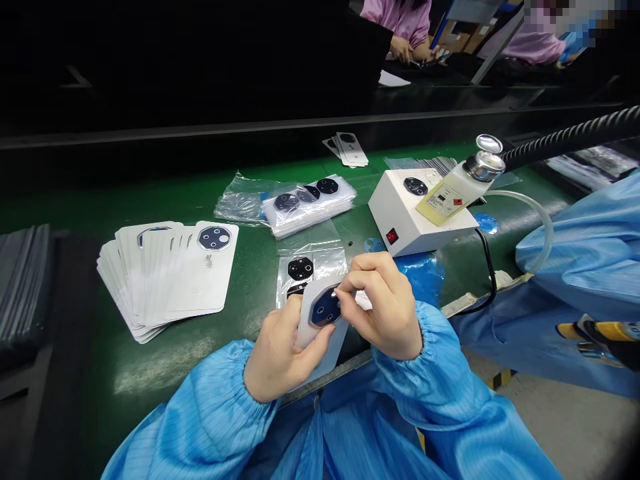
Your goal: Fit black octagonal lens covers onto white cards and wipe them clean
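My left hand (283,350) grips a white phone back cover (305,310), tilted up over the table's front edge, with the thumb across its lower front. A dark blue octagonal camera plate (323,312) with round holes sits on that cover. My right hand (383,310) is closed in a pinch at the plate's right edge; what is between its fingertips is too small to make out. Just behind the cover lies a clear plastic sheet (285,250) with black octagonal stickers (301,268). To the left, several white covers (187,280) are fanned in a pile.
Bagged sheets of black stickers (310,207) lie mid-table. A white box (395,217) with a red switch carries a pump bottle (457,190). Further covers (353,150) lie at the back. Dark stacked panels (23,287) stand far left. A blue-clad person (590,247) is close on the right.
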`<state>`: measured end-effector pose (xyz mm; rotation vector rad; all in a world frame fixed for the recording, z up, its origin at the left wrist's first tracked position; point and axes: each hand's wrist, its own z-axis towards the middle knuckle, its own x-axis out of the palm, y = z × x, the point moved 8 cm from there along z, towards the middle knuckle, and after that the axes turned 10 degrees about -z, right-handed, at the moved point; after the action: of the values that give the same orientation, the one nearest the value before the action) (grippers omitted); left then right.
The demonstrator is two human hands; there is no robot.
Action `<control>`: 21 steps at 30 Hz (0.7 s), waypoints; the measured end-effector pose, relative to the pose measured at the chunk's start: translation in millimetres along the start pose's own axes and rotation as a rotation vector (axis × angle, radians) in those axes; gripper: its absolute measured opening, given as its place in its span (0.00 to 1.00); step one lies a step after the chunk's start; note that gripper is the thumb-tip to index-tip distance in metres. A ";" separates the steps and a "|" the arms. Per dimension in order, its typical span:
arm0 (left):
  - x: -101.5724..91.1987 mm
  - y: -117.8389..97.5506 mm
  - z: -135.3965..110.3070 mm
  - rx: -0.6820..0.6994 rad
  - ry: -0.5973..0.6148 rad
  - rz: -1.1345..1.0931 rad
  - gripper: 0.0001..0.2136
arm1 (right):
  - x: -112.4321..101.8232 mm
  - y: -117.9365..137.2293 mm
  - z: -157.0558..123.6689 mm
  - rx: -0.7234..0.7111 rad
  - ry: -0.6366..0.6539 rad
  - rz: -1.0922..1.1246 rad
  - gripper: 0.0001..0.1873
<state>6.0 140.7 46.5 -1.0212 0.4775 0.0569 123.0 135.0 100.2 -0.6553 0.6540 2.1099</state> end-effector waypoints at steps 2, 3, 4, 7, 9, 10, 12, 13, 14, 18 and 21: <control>0.1 -0.4 0.4 0.000 -0.003 0.004 0.09 | -0.1 1.3 -0.6 -0.016 -0.005 -0.013 0.06; 0.1 -0.8 0.4 -0.002 -0.003 0.005 0.09 | -0.6 1.9 -0.9 -0.021 -0.012 -0.017 0.06; 0.0 -1.2 0.3 -0.005 -0.003 0.005 0.09 | -1.2 2.4 -1.1 -0.025 -0.018 -0.019 0.06; -0.1 -1.5 -0.2 -0.034 0.004 0.003 0.09 | -2.2 4.3 -0.6 -0.040 -0.025 -0.026 0.07; -0.2 -0.8 -0.3 -0.057 0.008 -0.002 0.09 | -2.0 5.3 0.1 -0.048 -0.021 -0.030 0.06; -0.2 -0.2 -0.2 -0.067 0.010 -0.008 0.09 | -1.9 5.6 0.4 -0.050 -0.020 -0.034 0.06; -0.2 0.9 0.2 -0.081 0.011 -0.027 0.09 | -1.9 6.2 0.6 -0.055 -0.017 -0.038 0.06; -0.1 1.4 0.4 -0.087 0.011 -0.039 0.09 | -2.0 6.6 0.6 -0.059 -0.016 -0.037 0.07; 0.0 1.9 0.6 -0.094 0.013 -0.052 0.09 | -2.2 7.0 0.4 -0.062 -0.017 -0.036 0.07; 0.5 4.1 0.5 -0.138 0.016 -0.109 0.09 | -1.0 8.2 -0.3 -0.070 -0.017 -0.035 0.07; 2.4 9.6 -0.2 -0.175 0.018 -0.164 0.09 | 4.7 7.5 0.8 -0.067 0.016 -0.052 0.07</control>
<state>5.6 145.3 37.7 -1.2303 0.4082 -0.0580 114.2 134.1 99.4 -0.7193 0.5706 2.0874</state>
